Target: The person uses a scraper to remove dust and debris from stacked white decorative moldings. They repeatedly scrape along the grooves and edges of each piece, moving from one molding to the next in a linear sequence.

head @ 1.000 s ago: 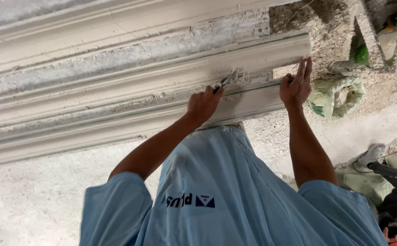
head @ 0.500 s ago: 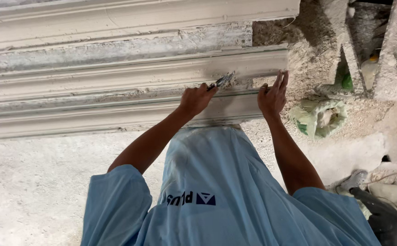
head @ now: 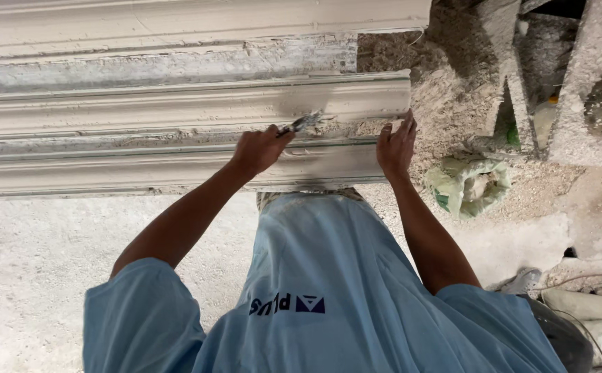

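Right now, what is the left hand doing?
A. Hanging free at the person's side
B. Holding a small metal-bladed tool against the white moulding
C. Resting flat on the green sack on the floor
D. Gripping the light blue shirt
B: the left hand is closed on a small tool whose blade lies on the long white moulding, while the right hand rests open near the moulding's end.
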